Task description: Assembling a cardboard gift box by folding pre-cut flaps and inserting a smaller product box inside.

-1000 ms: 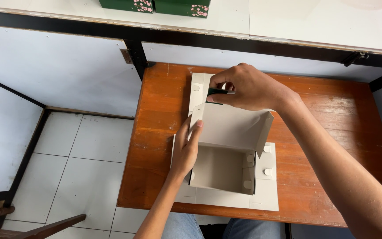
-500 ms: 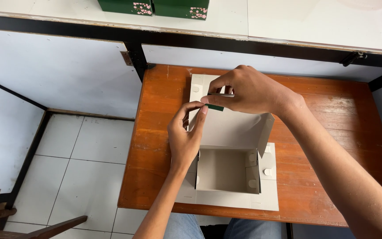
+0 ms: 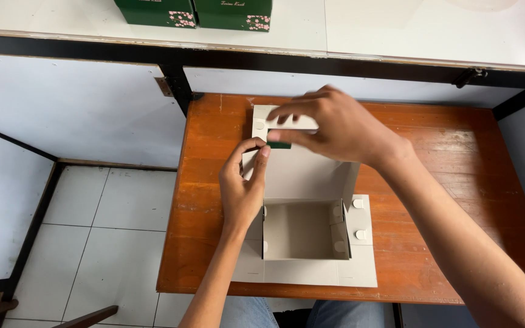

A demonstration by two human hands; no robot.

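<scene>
Right hand (image 3: 335,124) reaches in from the right, forearm across the wooden table (image 3: 457,158), fingers pinched on the far flap (image 3: 262,118) of the half-folded cardboard box (image 3: 302,234), likely to bend it over. Left hand (image 3: 244,188) comes up from below, thumb and forefinger closed on the lid's left edge, probably bracing the panel. Box sits mid-table, bottom tray already squared up, lid panel (image 3: 302,170) raised behind it. Green outer face (image 3: 279,145) peeks under the right fingers. Small round tabs (image 3: 358,203) on the right flap lie flat, unused.
</scene>
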